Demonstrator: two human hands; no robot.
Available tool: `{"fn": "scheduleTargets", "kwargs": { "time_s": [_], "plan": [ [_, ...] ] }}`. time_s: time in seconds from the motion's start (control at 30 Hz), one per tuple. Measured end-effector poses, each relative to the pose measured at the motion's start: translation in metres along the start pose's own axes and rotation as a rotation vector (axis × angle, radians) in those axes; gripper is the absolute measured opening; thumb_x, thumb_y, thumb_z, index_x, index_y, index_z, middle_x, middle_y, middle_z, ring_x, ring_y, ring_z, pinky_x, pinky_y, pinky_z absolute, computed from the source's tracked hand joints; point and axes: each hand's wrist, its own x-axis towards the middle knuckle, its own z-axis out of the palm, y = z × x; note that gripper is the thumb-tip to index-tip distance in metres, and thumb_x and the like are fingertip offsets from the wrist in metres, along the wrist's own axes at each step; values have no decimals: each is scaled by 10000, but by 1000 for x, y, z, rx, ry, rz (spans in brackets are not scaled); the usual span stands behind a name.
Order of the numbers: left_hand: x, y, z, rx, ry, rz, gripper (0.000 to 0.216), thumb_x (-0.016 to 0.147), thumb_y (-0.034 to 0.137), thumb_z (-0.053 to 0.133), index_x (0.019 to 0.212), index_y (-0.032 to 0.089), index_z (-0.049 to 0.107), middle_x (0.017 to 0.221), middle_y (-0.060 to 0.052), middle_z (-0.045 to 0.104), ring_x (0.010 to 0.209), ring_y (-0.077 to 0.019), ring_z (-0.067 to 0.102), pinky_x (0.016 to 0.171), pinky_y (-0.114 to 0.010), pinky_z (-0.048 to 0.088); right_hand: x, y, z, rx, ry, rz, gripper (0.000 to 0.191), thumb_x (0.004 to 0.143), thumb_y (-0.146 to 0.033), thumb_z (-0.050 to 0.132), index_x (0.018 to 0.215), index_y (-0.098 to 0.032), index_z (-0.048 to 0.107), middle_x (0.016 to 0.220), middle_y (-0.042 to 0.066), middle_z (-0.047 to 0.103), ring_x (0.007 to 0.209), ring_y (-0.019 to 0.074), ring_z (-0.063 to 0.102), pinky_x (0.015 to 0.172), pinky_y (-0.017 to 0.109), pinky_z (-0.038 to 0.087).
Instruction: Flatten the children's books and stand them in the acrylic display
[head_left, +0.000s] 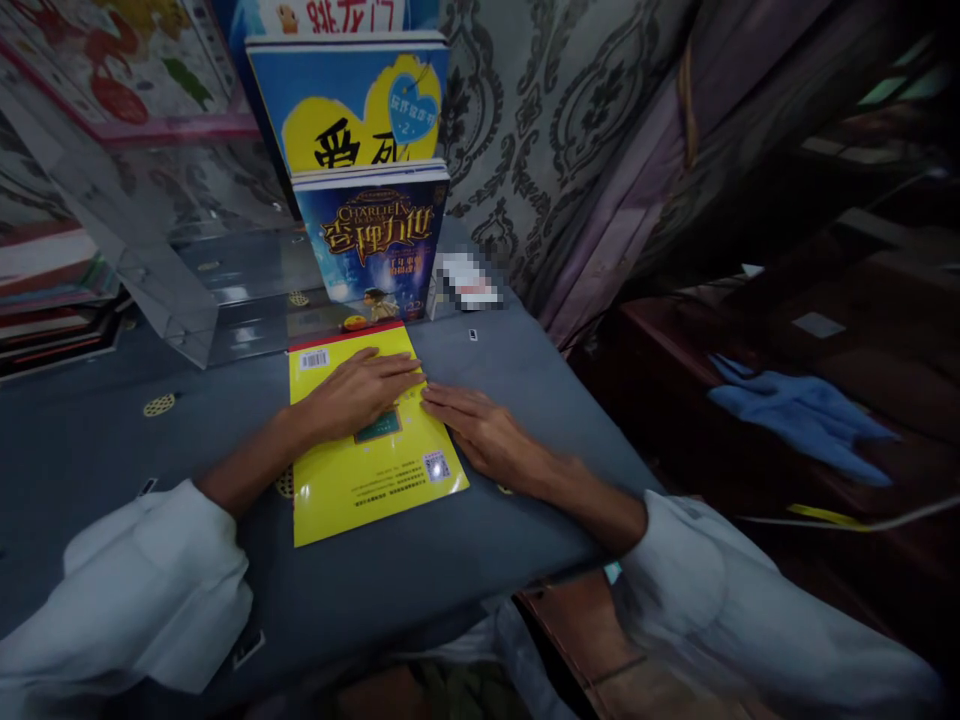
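Observation:
A yellow book lies flat, back cover up, on the grey-blue table. My left hand rests flat on its upper half, fingers stretched out towards the right. My right hand lies flat at the book's right edge, fingers pointing left and touching the edge. Neither hand holds anything. Just behind the yellow book a dark blue book stands upright, with a blue and yellow book standing behind it.
A clear acrylic stand holds the upright books at the back of the table. Stacked books lie at far left. A patterned curtain hangs at right. A blue cloth lies on dark wood furniture beyond the table's right edge.

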Motion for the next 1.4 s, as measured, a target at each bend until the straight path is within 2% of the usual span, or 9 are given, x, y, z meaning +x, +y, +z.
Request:
{"fn": "scheduleTargets", "kwargs": {
  "time_s": [0.13,0.3,0.4,0.53,0.67,0.97,1.13,1.3,1.4],
  "plan": [
    [-1,13,-2,-52,8,-21,418,1080,339,317,1393,243,576,1475,-84,574,1400,-228,492,1160,-513,335,1,0,-1,5,-9,0,427,956,-82,441,1337,-156,620,1394,152,632,1342,250,567,1095,458,523],
    [-4,24,-8,-90,-43,-86,442,1083,364,299,1418,229,554,1509,-98,535,1442,-253,439,1168,-566,299,-2,-7,-6,39,-32,17,469,935,-51,449,1364,-167,602,1428,147,607,1363,245,546,1111,458,506],
    [-8,29,-11,-142,-69,-70,448,1081,388,305,1438,247,534,1518,-91,526,1449,-252,428,1177,-577,272,-10,-12,-8,51,-36,33,485,935,-57,444,1387,-163,584,1444,156,591,1374,254,534,1116,483,497],
    [-12,34,-12,-159,-69,-60,452,1082,386,297,1456,251,514,1527,-86,515,1461,-253,410,1179,-592,254,-15,-15,-7,60,-42,40,575,908,-30,444,1441,-224,536,1482,110,564,1387,239,519,1127,500,486],
    [-14,39,-12,-150,-72,-78,455,1081,401,303,1456,251,514,1530,-88,512,1452,-258,424,1168,-594,270,-19,-19,-9,69,-53,43,531,932,-58,451,1434,-203,543,1472,126,571,1381,243,526,1128,496,484],
    [-21,49,-11,-95,-65,-46,452,1084,392,305,1465,248,502,1520,-93,521,1455,-261,419,1166,-585,272,-33,-31,-13,48,-102,62,559,928,-52,431,1455,-215,518,1469,117,576,1391,222,515,1142,516,464],
    [-26,55,-9,-89,-63,36,457,1086,393,293,1443,222,522,1508,-103,533,1440,-247,444,1168,-573,277,-39,-37,-14,44,-79,32,508,958,-79,420,1440,-195,531,1451,139,589,1379,222,529,1149,510,452],
    [-28,61,-7,-55,-39,34,466,1087,376,278,1426,198,544,1489,-113,552,1436,-271,449,1177,-592,252,-44,-41,-14,37,-80,42,506,950,-67,423,1426,-190,544,1447,140,593,1376,223,532,1143,495,462],
    [-29,64,-6,-64,-36,71,475,1085,395,285,1427,188,542,1472,-116,569,1430,-254,459,1190,-555,249,-48,-45,-14,44,-64,36,474,960,-76,426,1398,-183,572,1420,144,616,1375,226,534,1140,487,466]
  ]
}}
